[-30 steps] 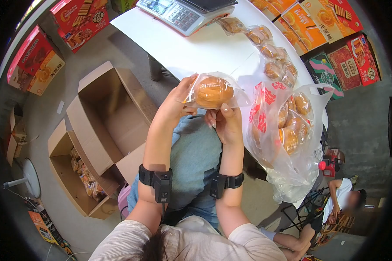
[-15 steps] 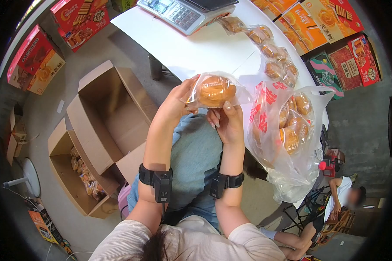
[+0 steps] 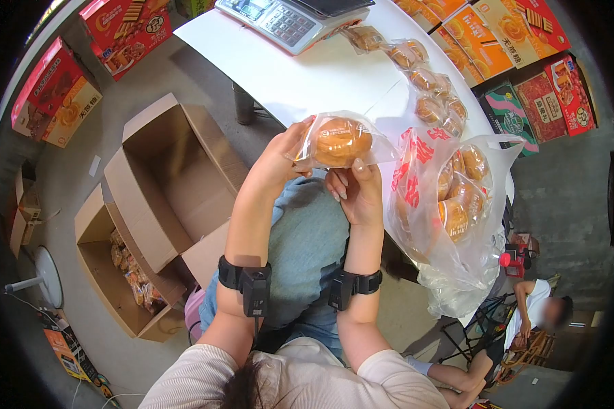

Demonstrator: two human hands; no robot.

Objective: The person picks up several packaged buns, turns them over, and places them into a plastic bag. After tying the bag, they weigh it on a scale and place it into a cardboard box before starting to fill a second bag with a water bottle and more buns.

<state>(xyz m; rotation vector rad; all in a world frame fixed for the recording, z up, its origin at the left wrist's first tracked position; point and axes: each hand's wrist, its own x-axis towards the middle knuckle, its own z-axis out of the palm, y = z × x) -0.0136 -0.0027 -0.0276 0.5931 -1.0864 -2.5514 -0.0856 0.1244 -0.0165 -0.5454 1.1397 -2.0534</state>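
Note:
A round golden bun in a clear printed wrapper (image 3: 344, 142) is held up over my lap, at the near edge of the white table. My left hand (image 3: 284, 153) is closed on the wrapper's left end. From below, my right hand (image 3: 357, 192) has its thumb on the wrapper's lower edge, its other fingers curled beneath. Just right of my right hand, a clear plastic bag with red lettering (image 3: 414, 178) holds several wrapped buns (image 3: 465, 198). More wrapped buns (image 3: 430, 109) lie in a line along the table's right side.
A scale (image 3: 283, 26) stands at the far end of the white table (image 3: 307, 85). To the left are an open cardboard box (image 3: 177, 184) and another box (image 3: 95, 242) containing small packets. Printed cartons (image 3: 518, 31) are at upper right. A person (image 3: 529, 313) sits at lower right.
The wrapped bun has shifted very slightly to the right, still between both hands. Otherwise the scene looks the same.

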